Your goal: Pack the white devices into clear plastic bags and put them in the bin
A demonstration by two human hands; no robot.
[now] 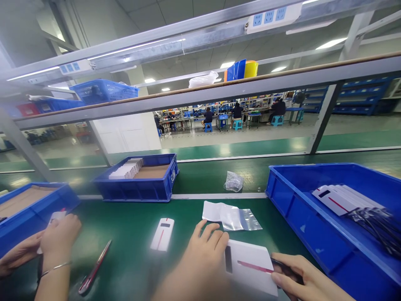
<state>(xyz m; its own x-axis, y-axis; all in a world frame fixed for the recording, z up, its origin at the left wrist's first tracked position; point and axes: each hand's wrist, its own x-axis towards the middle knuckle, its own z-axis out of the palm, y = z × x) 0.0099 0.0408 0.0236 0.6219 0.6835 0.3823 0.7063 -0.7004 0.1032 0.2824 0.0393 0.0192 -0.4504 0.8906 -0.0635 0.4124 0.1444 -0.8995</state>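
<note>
The left hand point(203, 255) is lying over the left end of a white device point(250, 265) on the green table point(131, 251), fingers spread flat on it. The right hand point(300, 278) is pinching the device's right edge, fingers closed on it together with a dark thin thing that cannot be made out. A second device point(162, 234) is lying just left, apart. Clear bags point(230, 215) are lying behind. A co-worker's hands point(59, 234) are holding something white at the far left, near a red cutter point(94, 271). A blue bin point(328, 217) is standing at the right.

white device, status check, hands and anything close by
Left hand flat on white device. Right hand at its edge with a dark tool. Plastic bag just beyond, apart.
</note>
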